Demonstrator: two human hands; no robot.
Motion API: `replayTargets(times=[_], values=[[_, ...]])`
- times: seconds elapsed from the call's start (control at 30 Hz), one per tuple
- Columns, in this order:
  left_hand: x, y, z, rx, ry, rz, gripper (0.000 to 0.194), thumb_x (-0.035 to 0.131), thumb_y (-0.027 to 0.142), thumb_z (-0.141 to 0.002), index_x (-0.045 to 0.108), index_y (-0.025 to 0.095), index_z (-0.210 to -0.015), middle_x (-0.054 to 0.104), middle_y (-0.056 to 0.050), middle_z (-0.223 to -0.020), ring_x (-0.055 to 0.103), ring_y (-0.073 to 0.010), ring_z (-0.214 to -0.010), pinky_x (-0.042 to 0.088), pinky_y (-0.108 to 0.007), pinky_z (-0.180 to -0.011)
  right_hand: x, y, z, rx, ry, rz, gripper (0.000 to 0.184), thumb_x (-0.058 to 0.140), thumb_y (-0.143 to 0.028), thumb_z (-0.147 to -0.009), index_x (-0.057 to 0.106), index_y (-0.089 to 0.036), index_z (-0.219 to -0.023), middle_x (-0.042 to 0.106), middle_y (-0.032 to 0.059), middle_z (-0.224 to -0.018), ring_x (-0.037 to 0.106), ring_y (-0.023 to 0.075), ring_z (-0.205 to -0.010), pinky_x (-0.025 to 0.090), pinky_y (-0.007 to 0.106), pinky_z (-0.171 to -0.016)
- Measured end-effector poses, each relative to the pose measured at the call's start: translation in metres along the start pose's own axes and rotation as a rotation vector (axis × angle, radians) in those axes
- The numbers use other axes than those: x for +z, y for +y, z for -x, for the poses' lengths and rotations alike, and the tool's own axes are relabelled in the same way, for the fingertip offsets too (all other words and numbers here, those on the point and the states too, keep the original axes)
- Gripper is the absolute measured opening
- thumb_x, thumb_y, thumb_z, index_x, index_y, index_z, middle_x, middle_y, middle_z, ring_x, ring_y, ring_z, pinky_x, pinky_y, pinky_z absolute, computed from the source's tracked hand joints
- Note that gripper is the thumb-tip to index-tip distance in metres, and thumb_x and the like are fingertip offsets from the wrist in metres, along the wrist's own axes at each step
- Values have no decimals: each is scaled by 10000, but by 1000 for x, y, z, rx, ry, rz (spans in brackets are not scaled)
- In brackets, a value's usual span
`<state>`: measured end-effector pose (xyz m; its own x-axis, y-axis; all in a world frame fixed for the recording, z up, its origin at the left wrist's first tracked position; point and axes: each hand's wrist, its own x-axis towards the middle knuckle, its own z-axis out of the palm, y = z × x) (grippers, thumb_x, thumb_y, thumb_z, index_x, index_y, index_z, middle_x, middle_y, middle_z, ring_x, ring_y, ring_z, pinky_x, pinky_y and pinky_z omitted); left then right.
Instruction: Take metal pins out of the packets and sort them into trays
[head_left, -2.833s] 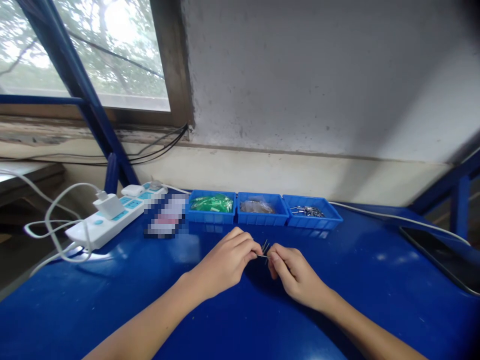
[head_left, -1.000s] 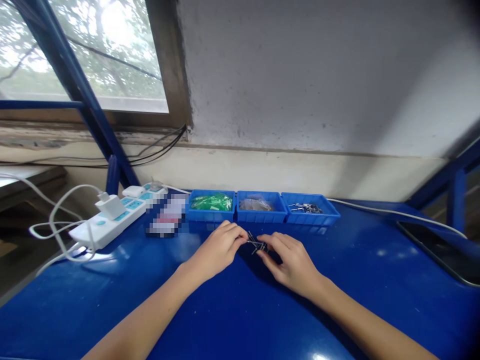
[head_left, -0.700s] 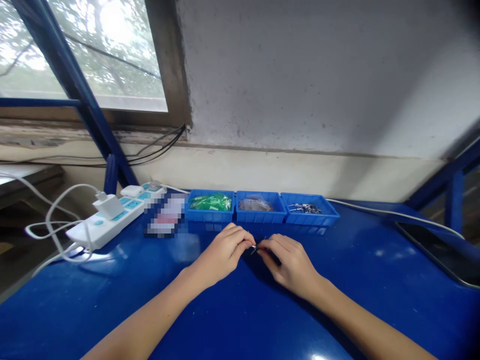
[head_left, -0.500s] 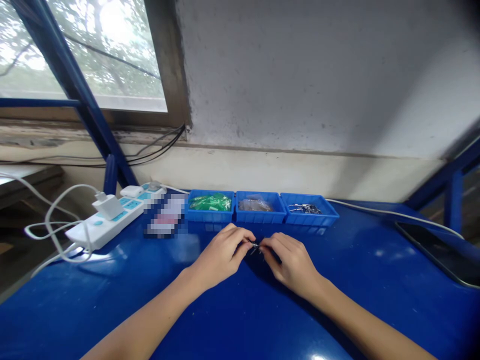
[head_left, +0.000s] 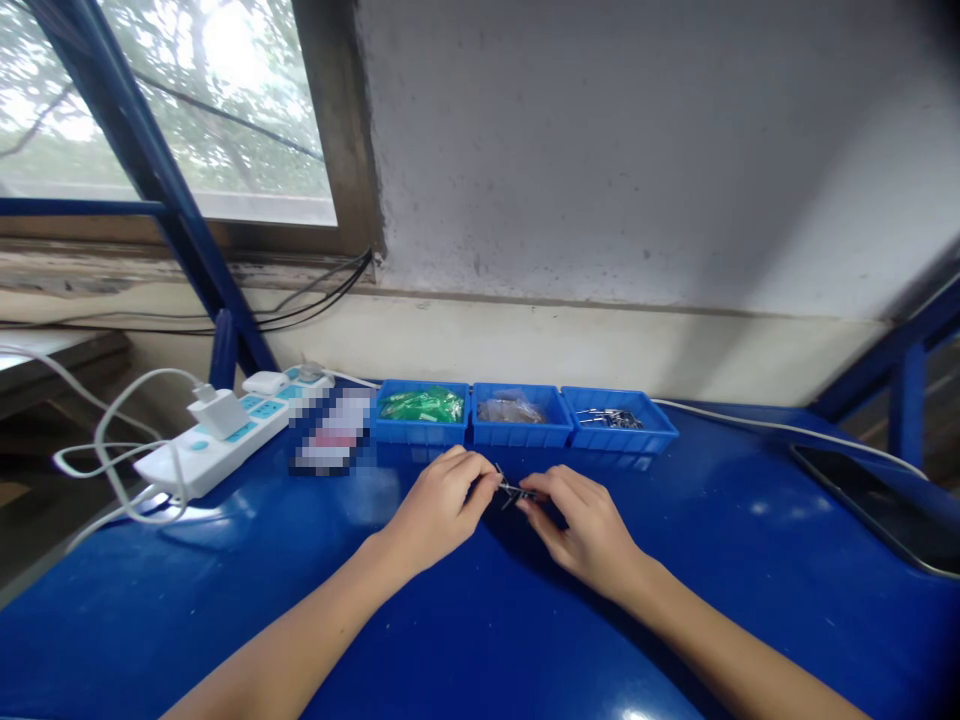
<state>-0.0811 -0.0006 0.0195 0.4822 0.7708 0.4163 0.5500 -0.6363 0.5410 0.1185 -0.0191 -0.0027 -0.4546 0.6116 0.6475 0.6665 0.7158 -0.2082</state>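
1. Step in hand: looks like fine two-handed handling of small metal pieces (head_left: 508,490), centre of frame, just below the row of trays. Exact operation can't be told at this size.
2. Left hand (head_left: 448,500), centre-left: thumb and index pinched on the left end of the pieces.
3. Right hand (head_left: 589,515), centre-right: thumb and index appear closed on the other end; contact partly hidden by the fingers.
4. Next move, as a judgement: calls for a steady pinch on both sides and small fingertip adjustments; thin parts like these could slip or turn.
5. Look of the pieces: thin, rod-like, dark with silvery glints, crossing at angles between the fingertips. Count and whether they're joined: can't tell.
6. Pieces lie between the two hands, over the blue tabletop (head_left: 480,640); whether they touch it is unclear.
7. Around them, mid-frame: left tray (head_left: 420,432) with green bagged stuff (head_left: 424,404), middle tray (head_left: 521,435) with a clear-looking bag (head_left: 514,409), right tray (head_left: 626,440) with loose metal rods (head_left: 611,418).
8. Frame edges: white power strip (head_left: 169,467) at left, dark phone (head_left: 870,505) at right.
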Motion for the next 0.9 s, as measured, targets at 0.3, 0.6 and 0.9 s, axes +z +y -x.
replayTargets(times=[0.3,0.6,0.9], values=[[12,-9,2,13,-205,-216,226,420,224,-929,542,245,-1118,593,-41,-982,520,-227,-934,410,-373,-793,-35,43,-11,198,332,305,138,482,-257,-887,581,-169,-850,608,44,-691,559,156,-619,411,271,-617],[15,-8,4,34,-208,-415,131,442,183,-906,549,191,-832,542,-45,-872,489,-221,-838,391,-364,-729,-48,72,3,630,82,309,477,455,-479,-869,478,-149,-1212,612,8,-612,601,210,-552,378,282,-512],[15,-4,-4,-263,6,420,103,401,250,-925,469,199,-866,547,16,-740,531,-133,-683,441,-272,-653,-2,5,-2,206,-163,-27,327,524,-380,-867,544,-179,-1124,608,10,-690,576,157,-613,430,257,-578]])
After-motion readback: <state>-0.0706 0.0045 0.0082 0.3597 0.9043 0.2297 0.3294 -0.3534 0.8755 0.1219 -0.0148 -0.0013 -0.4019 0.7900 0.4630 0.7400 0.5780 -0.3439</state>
